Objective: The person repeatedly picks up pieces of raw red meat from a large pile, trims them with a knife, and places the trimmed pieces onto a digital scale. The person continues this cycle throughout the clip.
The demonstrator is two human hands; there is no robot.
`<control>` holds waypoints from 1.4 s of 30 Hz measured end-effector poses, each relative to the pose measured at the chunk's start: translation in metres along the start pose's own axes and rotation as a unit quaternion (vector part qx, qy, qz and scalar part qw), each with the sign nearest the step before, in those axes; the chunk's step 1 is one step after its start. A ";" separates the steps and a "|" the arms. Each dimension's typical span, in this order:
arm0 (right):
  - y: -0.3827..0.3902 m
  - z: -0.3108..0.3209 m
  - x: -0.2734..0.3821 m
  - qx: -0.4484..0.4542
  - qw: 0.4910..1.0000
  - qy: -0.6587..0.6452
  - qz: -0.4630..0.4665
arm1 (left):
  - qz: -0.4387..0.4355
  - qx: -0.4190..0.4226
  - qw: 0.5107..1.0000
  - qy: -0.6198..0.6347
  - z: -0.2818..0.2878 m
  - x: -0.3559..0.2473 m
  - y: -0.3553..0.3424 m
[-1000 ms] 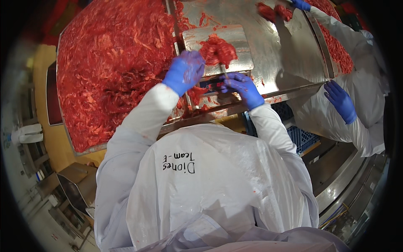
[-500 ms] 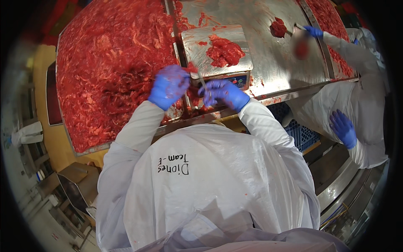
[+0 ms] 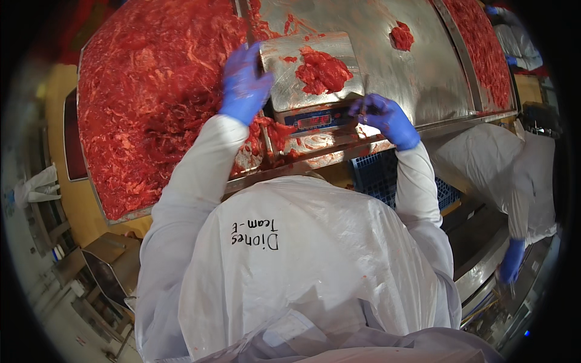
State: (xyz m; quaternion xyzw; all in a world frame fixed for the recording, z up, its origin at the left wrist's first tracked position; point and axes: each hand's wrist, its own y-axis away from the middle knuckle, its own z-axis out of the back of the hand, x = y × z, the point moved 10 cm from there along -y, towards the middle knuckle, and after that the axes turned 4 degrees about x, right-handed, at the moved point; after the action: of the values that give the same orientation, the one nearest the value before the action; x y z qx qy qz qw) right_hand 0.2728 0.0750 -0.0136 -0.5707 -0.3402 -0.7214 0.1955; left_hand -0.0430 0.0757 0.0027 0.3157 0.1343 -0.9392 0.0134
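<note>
My left hand (image 3: 244,88), in a blood-smeared blue glove, is open, fingers stretched away from the thumb. It hovers at the left edge of a steel scale (image 3: 281,78), beside a big bin of red meat trimmings (image 3: 139,103). A lump of cut meat (image 3: 324,71) lies on the scale's plate. Close to the scale's lower right corner, my right hand (image 3: 392,121) is closed, fingers curled round what seems to be a slim knife, mostly hidden and blurred. Between bin and scale, meat scraps (image 3: 272,130) lie below my left hand.
Right of the scale, a smaller meat piece (image 3: 402,36) lies on the steel table (image 3: 423,78). Beyond a divider is more meat (image 3: 481,54). Blue crates (image 3: 375,176) stand under the table edge. A co-worker in white (image 3: 484,157) stands at right, one gloved hand (image 3: 513,260) lowered.
My left hand has moved up along the scale's left edge and opened. My right hand has moved right, uncovering the scale's display. The co-worker's arm has withdrawn from the table.
</note>
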 end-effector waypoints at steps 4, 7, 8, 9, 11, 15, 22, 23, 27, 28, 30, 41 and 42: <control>-0.052 -0.027 0.010 0.012 0.995 -0.099 0.001 | -0.133 0.175 0.974 0.059 -0.069 -0.090 -0.002; -0.055 -0.019 -0.003 -0.080 0.979 -0.184 0.043 | -0.103 0.225 0.937 0.247 -0.062 -0.086 0.001; -0.045 -0.029 0.000 -0.053 0.981 -0.187 0.006 | -0.063 0.213 0.920 0.322 -0.052 -0.071 0.000; -0.029 -0.038 0.007 -0.028 0.981 -0.189 -0.033 | -0.096 0.110 0.964 0.224 -0.026 -0.064 -0.001; 0.001 -0.052 0.002 0.035 0.979 -0.180 -0.084 | -0.116 0.143 0.972 0.145 -0.024 -0.069 0.011; 0.023 -0.065 -0.039 0.117 0.974 -0.167 -0.100 | -0.212 0.139 0.967 -0.009 -0.039 -0.088 0.040; -0.017 -0.063 -0.053 0.083 0.962 -0.231 -0.116 | -0.209 0.133 0.969 -0.014 -0.031 -0.070 0.045; -0.010 -0.064 -0.046 0.088 0.961 -0.226 -0.131 | -0.197 0.131 0.971 -0.015 -0.028 -0.066 0.045; -0.012 -0.062 -0.025 0.095 0.968 -0.188 -0.136 | -0.173 0.122 0.977 -0.021 -0.030 -0.062 0.045; -0.021 -0.064 -0.020 0.097 0.971 -0.181 -0.122 | -0.173 0.121 0.977 -0.018 -0.031 -0.062 0.044; -0.035 -0.069 -0.021 0.065 0.958 -0.247 -0.134 | -0.178 0.118 0.977 -0.012 -0.029 -0.061 0.044; -0.046 -0.090 -0.031 0.072 0.959 -0.226 -0.157 | -0.094 0.103 0.985 0.099 0.004 -0.024 0.056; -0.043 -0.107 -0.039 0.116 0.956 -0.225 -0.150 | -0.066 0.095 0.989 0.092 0.006 -0.011 0.055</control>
State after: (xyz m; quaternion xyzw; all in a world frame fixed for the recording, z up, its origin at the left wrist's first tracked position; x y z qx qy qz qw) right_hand 0.1808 0.0238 -0.0747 -0.6341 -0.5382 -0.5509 0.0687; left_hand -0.0318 0.0203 -0.0001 0.3913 0.0653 -0.9134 -0.0917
